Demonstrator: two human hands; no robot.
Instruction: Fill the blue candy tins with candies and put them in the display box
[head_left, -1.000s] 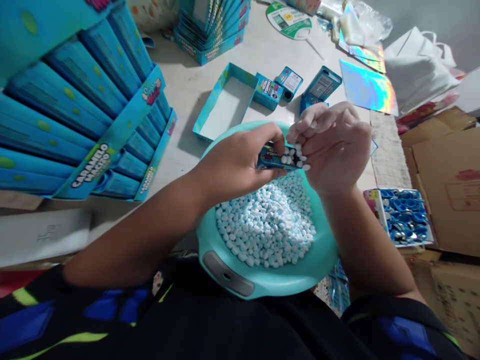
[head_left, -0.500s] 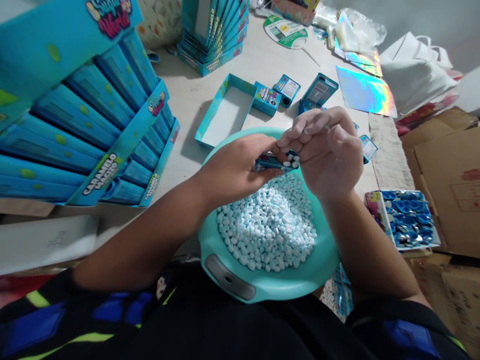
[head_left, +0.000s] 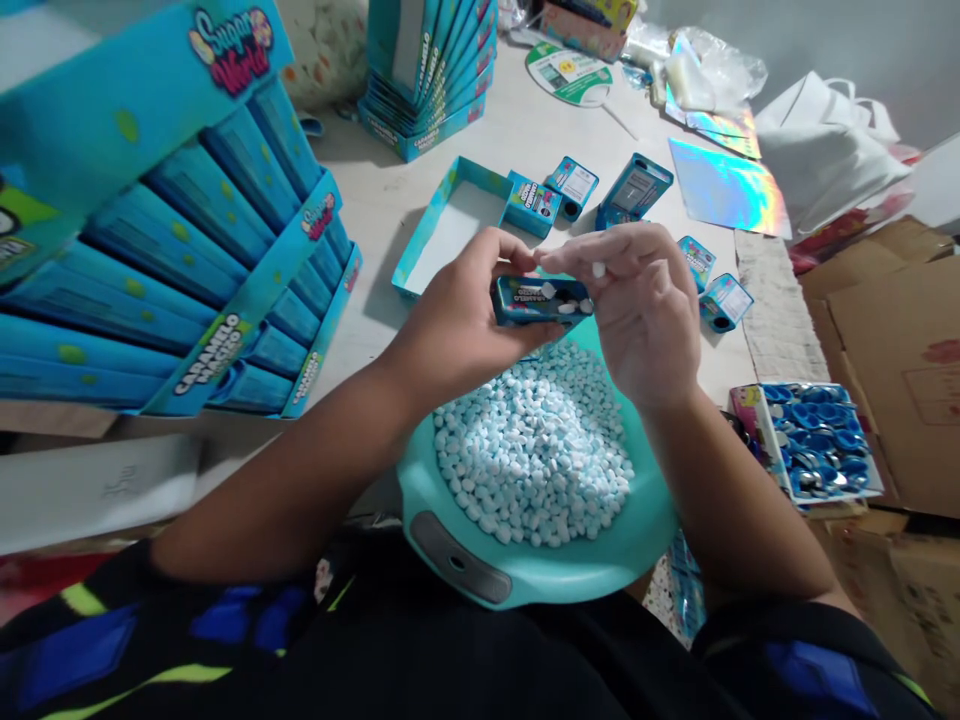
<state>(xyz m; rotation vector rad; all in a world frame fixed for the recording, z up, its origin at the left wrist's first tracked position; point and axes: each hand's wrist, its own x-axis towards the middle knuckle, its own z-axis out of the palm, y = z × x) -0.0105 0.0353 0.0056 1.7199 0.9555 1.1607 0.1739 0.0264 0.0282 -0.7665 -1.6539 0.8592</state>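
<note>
My left hand grips a small blue candy box over the bowl, fingers above and thumb below. White candies show at the box's right end. Dusted with white powder, my right hand is beside that end, palm partly showing and fingers stretched towards the box. One white candy shows against its fingers; whether it is held or falling I cannot tell. Beneath both hands, a turquoise bowl contains a heap of pale blue and white candies.
Blue display cartons stand at left, with nested cartons behind. A shallow blue tray and several small boxes lie beyond the bowl. At right are a container of blue caps, holographic sheets and cardboard boxes.
The box has shifted slightly left and up, showing more of its printed side. My right hand has moved slightly left, its curled fingers stretching out above the box's end.
</note>
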